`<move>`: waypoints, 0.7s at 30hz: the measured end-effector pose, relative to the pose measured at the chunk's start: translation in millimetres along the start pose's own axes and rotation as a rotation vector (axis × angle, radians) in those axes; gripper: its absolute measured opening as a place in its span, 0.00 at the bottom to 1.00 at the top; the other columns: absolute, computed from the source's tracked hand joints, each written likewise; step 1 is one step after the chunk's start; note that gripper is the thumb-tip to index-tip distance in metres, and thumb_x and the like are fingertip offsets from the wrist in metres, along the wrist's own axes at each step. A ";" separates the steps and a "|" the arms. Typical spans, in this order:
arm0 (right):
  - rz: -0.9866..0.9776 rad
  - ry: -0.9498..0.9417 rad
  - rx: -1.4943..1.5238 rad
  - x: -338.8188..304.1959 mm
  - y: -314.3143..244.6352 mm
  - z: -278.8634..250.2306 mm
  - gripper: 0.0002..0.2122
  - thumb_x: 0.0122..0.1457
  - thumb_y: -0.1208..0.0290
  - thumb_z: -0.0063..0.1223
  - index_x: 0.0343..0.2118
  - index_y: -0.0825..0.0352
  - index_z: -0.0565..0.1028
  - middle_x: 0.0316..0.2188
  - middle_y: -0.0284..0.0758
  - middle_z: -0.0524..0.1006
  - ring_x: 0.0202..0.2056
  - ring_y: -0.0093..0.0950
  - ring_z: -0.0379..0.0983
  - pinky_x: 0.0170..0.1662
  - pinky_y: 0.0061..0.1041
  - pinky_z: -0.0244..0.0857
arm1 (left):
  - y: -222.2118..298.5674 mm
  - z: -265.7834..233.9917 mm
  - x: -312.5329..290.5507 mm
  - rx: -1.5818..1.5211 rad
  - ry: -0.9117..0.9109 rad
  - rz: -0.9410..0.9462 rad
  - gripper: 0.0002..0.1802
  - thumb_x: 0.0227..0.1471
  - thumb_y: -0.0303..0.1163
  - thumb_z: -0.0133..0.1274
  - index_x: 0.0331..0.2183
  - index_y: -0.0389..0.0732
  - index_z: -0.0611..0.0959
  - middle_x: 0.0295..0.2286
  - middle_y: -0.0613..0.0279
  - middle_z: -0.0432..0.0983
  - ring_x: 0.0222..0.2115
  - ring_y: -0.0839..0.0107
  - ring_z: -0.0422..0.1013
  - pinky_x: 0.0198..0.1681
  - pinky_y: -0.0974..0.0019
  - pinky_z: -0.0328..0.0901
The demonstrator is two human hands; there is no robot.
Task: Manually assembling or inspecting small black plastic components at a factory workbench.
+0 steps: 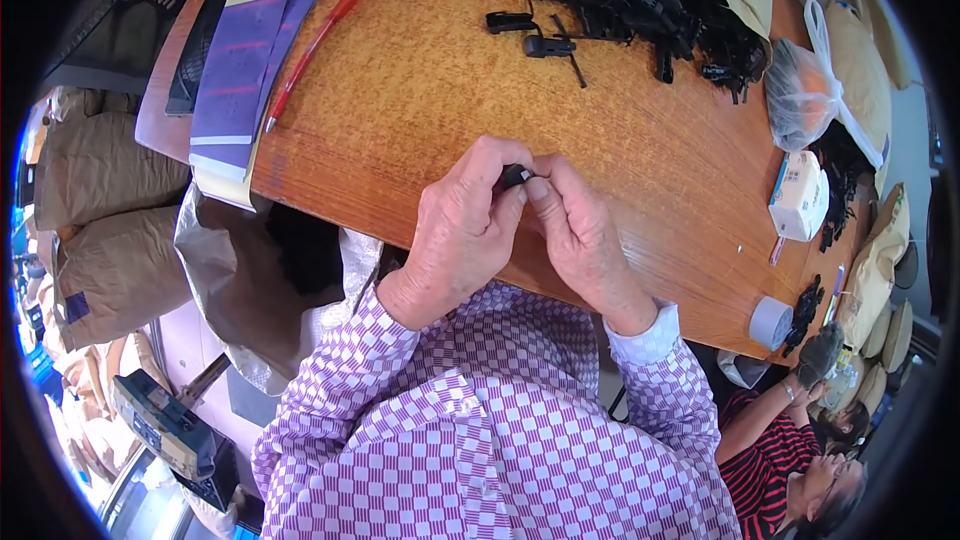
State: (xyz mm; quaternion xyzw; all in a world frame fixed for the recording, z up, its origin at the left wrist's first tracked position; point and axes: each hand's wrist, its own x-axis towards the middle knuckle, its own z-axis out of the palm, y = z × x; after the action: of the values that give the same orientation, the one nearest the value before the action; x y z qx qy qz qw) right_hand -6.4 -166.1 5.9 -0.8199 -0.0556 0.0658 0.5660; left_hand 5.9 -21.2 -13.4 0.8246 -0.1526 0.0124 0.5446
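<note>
Near the table's front edge my two hands meet over a small black plastic part [512, 177]. My left hand [455, 223] grips it between thumb and fingers, which cover most of it. The thumb and forefinger of my right hand [582, 238] are pinched at its right end, where a tiny pale spot shows; whether they hold a separate piece is hidden. At the far side lies a heap of black plastic parts [640, 0]. Two loose black parts, one of them [549, 45] with thin stems near it, lie at the heap's near edge.
A red pen [315, 55] lies beside purple packaging sheets [238, 70] at the left. To the right are a tied plastic bag [800, 100], a white tissue pack [800, 202] and a tape roll [770, 323]. An open sack [235, 280] stands below the table; a co-worker in a striped shirt [755, 450] sits at right.
</note>
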 end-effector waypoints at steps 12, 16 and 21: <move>0.156 -0.061 0.447 3.5 -0.5 -2.7 0.11 0.62 0.67 0.49 0.44 0.67 0.68 0.26 0.31 0.74 0.23 0.13 0.67 0.19 0.10 0.56 | -4.4 -31.2 -3.5 -1.357 -0.077 -0.589 0.21 0.59 0.30 0.46 0.54 0.42 0.68 0.31 0.63 0.74 0.28 0.76 0.71 0.28 0.76 0.63; 0.161 -0.060 0.546 6.7 -3.5 -8.0 0.12 0.61 0.67 0.51 0.44 0.68 0.70 0.26 0.29 0.73 0.23 0.12 0.66 0.18 0.09 0.54 | -2.1 -28.3 -3.9 -1.278 -0.242 -0.544 0.23 0.59 0.34 0.47 0.55 0.41 0.67 0.28 0.66 0.72 0.24 0.80 0.68 0.23 0.80 0.58; 0.345 -0.325 0.778 5.8 3.0 -25.9 0.15 0.59 0.66 0.54 0.45 0.68 0.70 0.28 0.26 0.72 0.24 0.12 0.65 0.20 0.10 0.51 | 3.3 -25.1 -6.2 -1.179 -0.405 -0.539 0.24 0.58 0.35 0.49 0.55 0.42 0.68 0.25 0.68 0.71 0.22 0.82 0.65 0.20 0.79 0.52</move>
State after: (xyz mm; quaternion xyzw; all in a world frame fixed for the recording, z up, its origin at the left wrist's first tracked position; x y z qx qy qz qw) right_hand 3.7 -190.1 11.9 -0.5228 0.0226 0.3029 0.7965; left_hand 2.8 1.7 -1.4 0.3852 -0.0218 -0.3636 0.8479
